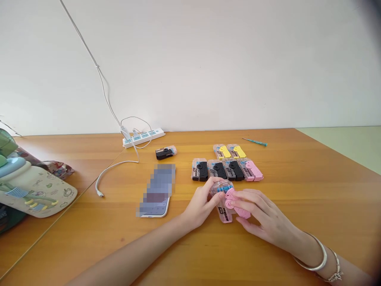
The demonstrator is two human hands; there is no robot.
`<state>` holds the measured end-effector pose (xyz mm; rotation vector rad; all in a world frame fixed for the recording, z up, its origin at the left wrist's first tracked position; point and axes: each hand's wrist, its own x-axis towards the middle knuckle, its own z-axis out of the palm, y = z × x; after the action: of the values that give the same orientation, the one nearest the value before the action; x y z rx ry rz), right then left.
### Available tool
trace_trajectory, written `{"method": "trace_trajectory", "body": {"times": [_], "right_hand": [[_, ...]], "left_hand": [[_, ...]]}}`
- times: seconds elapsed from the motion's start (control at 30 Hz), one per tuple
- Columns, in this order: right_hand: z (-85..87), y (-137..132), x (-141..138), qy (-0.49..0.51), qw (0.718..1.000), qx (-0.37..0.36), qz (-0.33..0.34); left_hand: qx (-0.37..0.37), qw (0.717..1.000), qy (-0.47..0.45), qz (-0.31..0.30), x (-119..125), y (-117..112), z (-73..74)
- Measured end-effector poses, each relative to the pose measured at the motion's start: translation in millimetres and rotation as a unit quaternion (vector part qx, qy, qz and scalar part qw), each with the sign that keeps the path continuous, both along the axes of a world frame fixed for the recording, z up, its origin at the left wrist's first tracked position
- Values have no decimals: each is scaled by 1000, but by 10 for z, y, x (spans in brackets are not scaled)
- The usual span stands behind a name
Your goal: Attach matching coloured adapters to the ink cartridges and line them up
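Note:
Between my hands is a small folding toy water gun (pixel 225 214) with a clear body, a blue inner part and a pink handle part swung out at an angle. My left hand (pixel 202 202) grips its clear far end between thumb and fingers. On the pink part rest the fingers of my right hand (pixel 264 214), with the thumb below along its lower edge. Just beyond lies a row of similar folded toys: three with black handles (pixel 219 170) and a pink one (pixel 254 170). Behind them are two yellow ones (pixel 238 151).
Another black toy (pixel 166 152) lies apart, further left. A phone (pixel 157 190), partly blurred, is left of my hands. Beyond are a white power strip (pixel 144 137) with a charging cable (pixel 116 164), a screwdriver (pixel 255 142) and, far left, a patterned bottle (pixel 38 190).

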<state>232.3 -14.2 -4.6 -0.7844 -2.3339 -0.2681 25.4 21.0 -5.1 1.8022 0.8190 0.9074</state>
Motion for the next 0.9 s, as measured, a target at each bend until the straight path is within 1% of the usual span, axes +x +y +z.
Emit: {"method": "trace_trajectory", "body": {"times": [0.17,0.27,0.4,0.63,0.77,0.83,0.9], "right_hand": [[36,69,162,11,998,-9,-56],[43,80,198,-3,998,-13,-54],[48,48,159,-28,999,12,-40],[106,21,127,-84,989,101,-61],[107,23,135,-94,986,117,-71],[97,23,142,-95,986,114,-79],[85,25,154,-90,986,107,-92]], "left_hand": [[27,997,67,-9,-9,-16,4],[43,993,109,-11,-14,-34,19],[42,985,162,-38,-14,-53,52],[58,986,155,-34,-4,-59,57],[57,983,169,-34,-5,-64,54],[38,986,157,-39,1,-68,49],[-7,993,107,-47,18,-77,43]]}}
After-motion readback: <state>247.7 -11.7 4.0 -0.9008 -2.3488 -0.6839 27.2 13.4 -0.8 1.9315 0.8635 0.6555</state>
